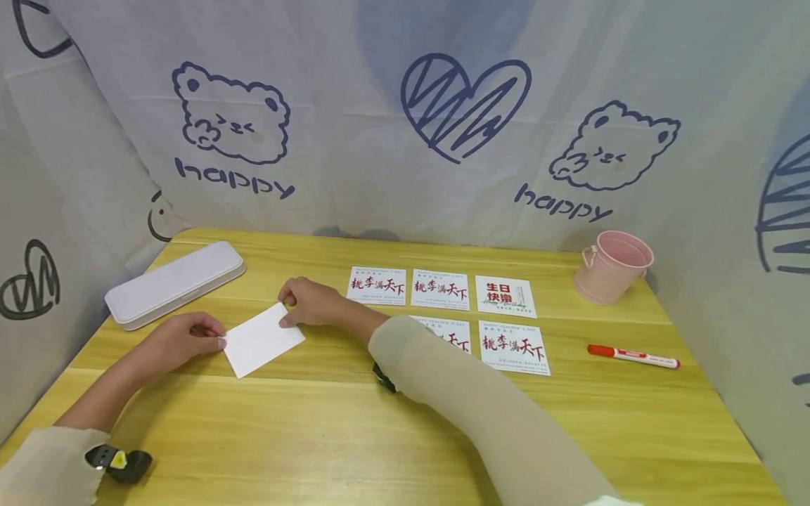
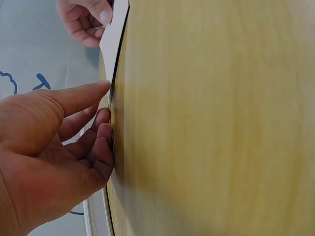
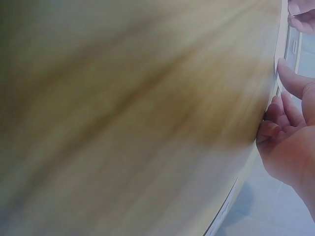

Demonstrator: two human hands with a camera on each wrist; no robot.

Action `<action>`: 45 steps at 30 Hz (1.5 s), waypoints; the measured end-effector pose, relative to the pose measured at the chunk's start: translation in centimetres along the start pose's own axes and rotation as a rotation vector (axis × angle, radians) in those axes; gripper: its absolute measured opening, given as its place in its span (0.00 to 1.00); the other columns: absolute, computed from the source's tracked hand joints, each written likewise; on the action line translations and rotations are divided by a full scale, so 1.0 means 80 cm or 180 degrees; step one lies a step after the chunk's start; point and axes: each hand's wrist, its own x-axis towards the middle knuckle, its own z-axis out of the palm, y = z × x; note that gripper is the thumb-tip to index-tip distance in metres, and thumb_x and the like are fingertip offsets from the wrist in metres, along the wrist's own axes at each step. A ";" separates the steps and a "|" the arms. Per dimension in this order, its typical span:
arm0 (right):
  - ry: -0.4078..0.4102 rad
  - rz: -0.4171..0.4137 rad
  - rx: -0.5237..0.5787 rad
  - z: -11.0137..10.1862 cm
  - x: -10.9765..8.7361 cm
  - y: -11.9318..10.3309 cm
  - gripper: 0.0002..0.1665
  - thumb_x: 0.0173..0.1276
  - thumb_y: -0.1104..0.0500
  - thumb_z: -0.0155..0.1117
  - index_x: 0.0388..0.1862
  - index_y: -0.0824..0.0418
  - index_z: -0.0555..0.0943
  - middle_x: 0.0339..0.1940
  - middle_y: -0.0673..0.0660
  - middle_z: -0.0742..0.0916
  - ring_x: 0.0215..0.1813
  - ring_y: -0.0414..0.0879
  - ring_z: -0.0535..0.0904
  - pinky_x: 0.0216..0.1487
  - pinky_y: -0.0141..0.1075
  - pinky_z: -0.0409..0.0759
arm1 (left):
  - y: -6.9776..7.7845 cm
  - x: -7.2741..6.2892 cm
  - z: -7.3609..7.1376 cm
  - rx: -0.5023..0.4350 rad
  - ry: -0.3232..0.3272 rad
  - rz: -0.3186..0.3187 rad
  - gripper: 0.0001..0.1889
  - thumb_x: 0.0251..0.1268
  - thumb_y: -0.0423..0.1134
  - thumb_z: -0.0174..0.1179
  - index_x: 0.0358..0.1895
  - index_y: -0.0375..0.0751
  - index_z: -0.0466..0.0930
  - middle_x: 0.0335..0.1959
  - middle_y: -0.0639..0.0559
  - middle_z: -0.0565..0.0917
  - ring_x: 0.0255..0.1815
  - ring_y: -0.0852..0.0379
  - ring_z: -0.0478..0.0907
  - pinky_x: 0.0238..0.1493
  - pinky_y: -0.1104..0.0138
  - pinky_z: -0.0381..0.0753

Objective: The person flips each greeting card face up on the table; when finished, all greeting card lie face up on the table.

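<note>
A blank white card (image 1: pixel 264 341) lies at a slant at the left of the table, its printed side, if any, hidden. My left hand (image 1: pixel 174 341) pinches its left edge between thumb and fingers. At the far right edge, my right hand (image 1: pixel 316 302) pinches it with the thumb on top. In the left wrist view the card (image 2: pixel 114 39) shows nearly edge-on, low over the wood, between both hands. The right wrist view has the right hand's thumb (image 3: pixel 293 81) at the card's edge, with the other fingers curled beneath.
Several square cards with red Chinese lettering (image 1: pixel 440 289) lie in two rows under and beyond the right forearm. A white pencil case (image 1: pixel 177 281) sits back left. To the right are a pink bucket (image 1: pixel 610 270) and a red marker (image 1: pixel 633 355). A printed curtain (image 1: pixel 354 169) surrounds the table.
</note>
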 end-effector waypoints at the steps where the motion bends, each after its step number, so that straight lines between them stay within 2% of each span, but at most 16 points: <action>1: 0.0005 -0.0006 0.0008 0.000 0.000 0.000 0.27 0.67 0.47 0.71 0.61 0.53 0.75 0.45 0.44 0.76 0.47 0.37 0.72 0.48 0.27 0.70 | 0.000 0.000 0.000 -0.0024 -0.0006 -0.0002 0.16 0.68 0.42 0.66 0.49 0.31 0.81 0.41 0.46 0.83 0.39 0.58 0.75 0.37 0.73 0.74; 7: 0.0074 0.0013 0.0082 0.002 -0.001 -0.001 0.27 0.67 0.49 0.72 0.61 0.54 0.75 0.45 0.45 0.77 0.46 0.37 0.72 0.47 0.27 0.71 | 0.001 -0.001 -0.003 -0.0046 -0.0041 -0.0039 0.22 0.68 0.47 0.66 0.54 0.30 0.80 0.44 0.45 0.84 0.42 0.59 0.76 0.39 0.74 0.75; 12: 0.0140 0.0069 0.0111 0.001 -0.004 -0.002 0.26 0.67 0.51 0.72 0.61 0.54 0.76 0.45 0.44 0.77 0.46 0.37 0.73 0.47 0.27 0.71 | 0.003 -0.001 -0.004 -0.0093 -0.0061 0.0001 0.17 0.69 0.44 0.65 0.50 0.32 0.81 0.42 0.46 0.84 0.40 0.60 0.76 0.39 0.73 0.76; 15: 0.0113 0.0026 0.0035 0.000 -0.003 -0.002 0.28 0.67 0.50 0.72 0.63 0.54 0.76 0.45 0.44 0.77 0.46 0.37 0.72 0.46 0.26 0.71 | 0.003 -0.001 -0.003 -0.0160 -0.0044 -0.0037 0.18 0.69 0.45 0.65 0.51 0.32 0.81 0.42 0.46 0.85 0.39 0.61 0.77 0.40 0.73 0.76; 21: 0.0003 -0.0022 -0.0159 0.002 0.003 -0.002 0.32 0.69 0.46 0.69 0.69 0.50 0.75 0.47 0.45 0.76 0.45 0.38 0.72 0.43 0.27 0.71 | 0.002 0.001 0.002 -0.0096 0.0004 -0.0103 0.23 0.66 0.46 0.68 0.53 0.30 0.80 0.41 0.47 0.83 0.38 0.60 0.75 0.37 0.72 0.75; 28: -0.0021 0.0081 -0.0298 0.003 0.008 -0.004 0.26 0.69 0.44 0.68 0.63 0.48 0.80 0.50 0.45 0.79 0.48 0.37 0.74 0.47 0.29 0.73 | 0.004 0.001 0.004 -0.0049 0.0030 -0.0132 0.24 0.65 0.46 0.68 0.53 0.29 0.79 0.42 0.45 0.83 0.40 0.56 0.75 0.38 0.72 0.74; 36: -0.0138 0.0117 -0.0431 0.001 0.006 -0.009 0.32 0.70 0.42 0.66 0.71 0.45 0.73 0.49 0.46 0.78 0.44 0.39 0.75 0.40 0.30 0.74 | 0.005 0.001 0.002 0.0052 0.0080 -0.0216 0.29 0.63 0.50 0.69 0.55 0.28 0.79 0.45 0.41 0.83 0.44 0.53 0.77 0.43 0.67 0.75; 41: -0.0166 0.0212 -0.0517 0.001 0.005 -0.014 0.31 0.69 0.38 0.66 0.67 0.47 0.75 0.55 0.46 0.80 0.51 0.39 0.76 0.48 0.34 0.76 | 0.005 0.002 0.003 0.0052 0.0062 -0.0240 0.28 0.64 0.50 0.69 0.54 0.28 0.79 0.46 0.40 0.82 0.45 0.51 0.76 0.44 0.64 0.75; 45: -0.0133 0.0318 -0.0547 0.002 0.007 -0.015 0.32 0.67 0.37 0.67 0.65 0.49 0.75 0.53 0.45 0.81 0.51 0.38 0.76 0.51 0.35 0.76 | 0.004 0.003 0.003 0.0036 0.0055 -0.0251 0.26 0.65 0.49 0.68 0.54 0.28 0.78 0.46 0.39 0.81 0.45 0.50 0.76 0.45 0.63 0.75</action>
